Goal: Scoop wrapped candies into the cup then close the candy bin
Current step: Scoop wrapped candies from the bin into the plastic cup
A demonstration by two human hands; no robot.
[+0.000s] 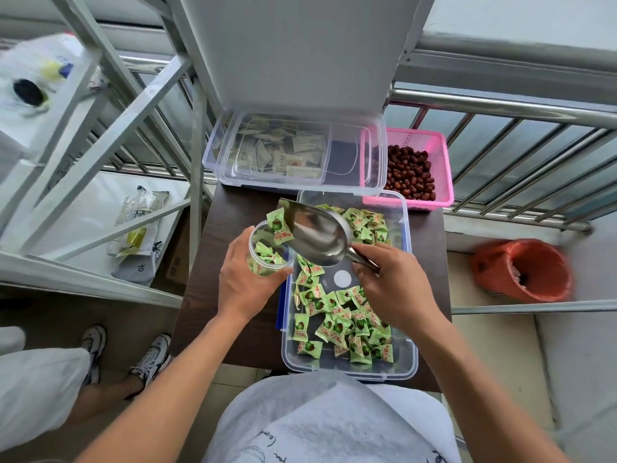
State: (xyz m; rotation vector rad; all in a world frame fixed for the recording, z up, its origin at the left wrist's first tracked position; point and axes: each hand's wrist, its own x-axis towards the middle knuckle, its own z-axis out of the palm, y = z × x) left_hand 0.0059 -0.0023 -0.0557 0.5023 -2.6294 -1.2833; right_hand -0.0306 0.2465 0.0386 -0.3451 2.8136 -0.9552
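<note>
Tipping the scoop [317,232] along a 4-to-10 o'clock line, spilling candies [279,228] into the cup [267,259], just at 9 o'clock of the open bin [347,370]. Gripping the cup with left hand [245,279] fingers curled round it; pinching the handle [362,260] in the right hand [390,289], fingers apparently curled.

Soft, even daylight fills the scene, bright and without hard shadows. The metal scoop [314,228] carries a pale sheen, with no harsh glare. The candies [337,325] at the centre are sharp. Toward the edges the wide lens bends the railing [500,105] and the shelf frame [110,121]. The white bag [33,85] and orange basket [524,269] smear into blur.
</note>
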